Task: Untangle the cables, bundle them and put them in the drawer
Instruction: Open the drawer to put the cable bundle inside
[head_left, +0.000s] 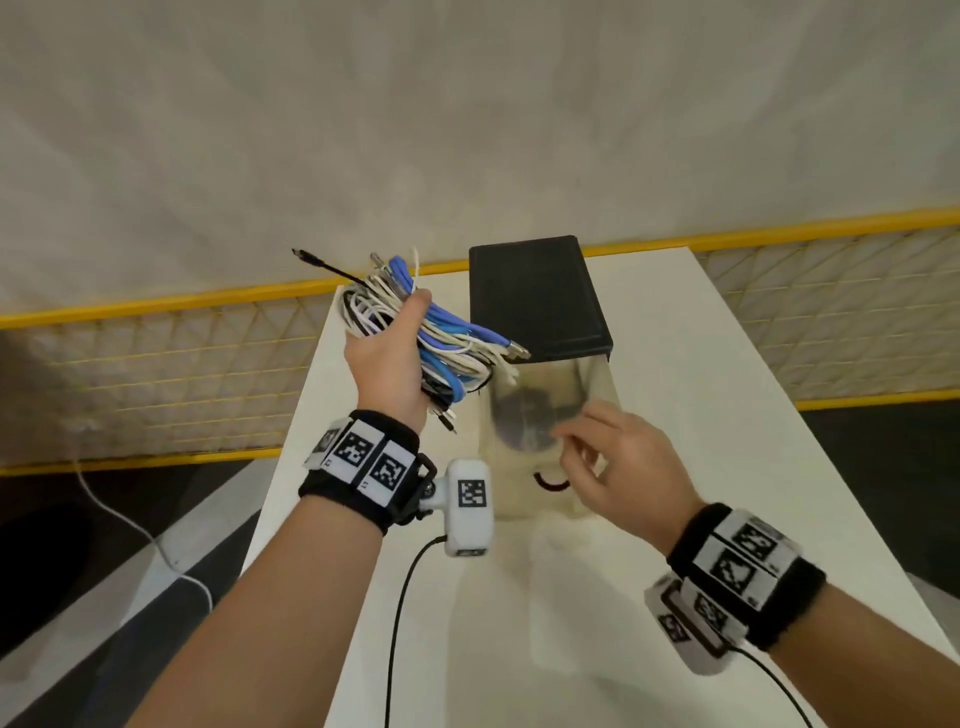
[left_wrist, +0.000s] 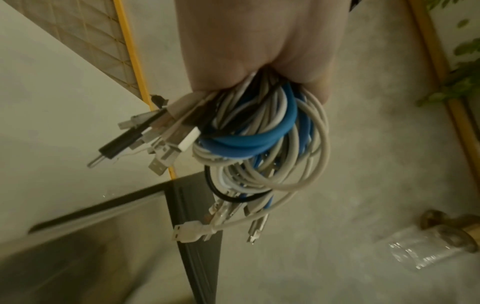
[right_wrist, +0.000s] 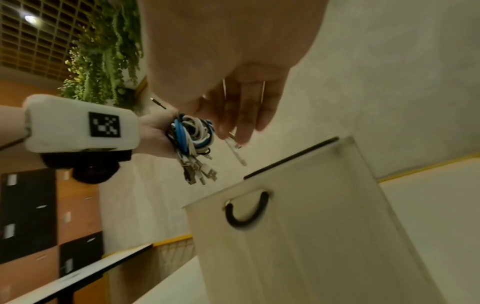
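My left hand grips a coiled bundle of blue, white and black cables in the air, left of the drawer unit. Plugs stick out of the bundle at both ends. The unit has a black top, and its pale drawer with a black handle is pulled out toward me. A dark rounded shape shows inside it. My right hand hovers over the drawer's front, fingers curled. It pinches a thin white strip that hangs from the fingertips above the handle.
The unit stands on a narrow white table. A yellow rail with wire mesh runs behind the table and along its left side. A white cord trails on the floor at the left.
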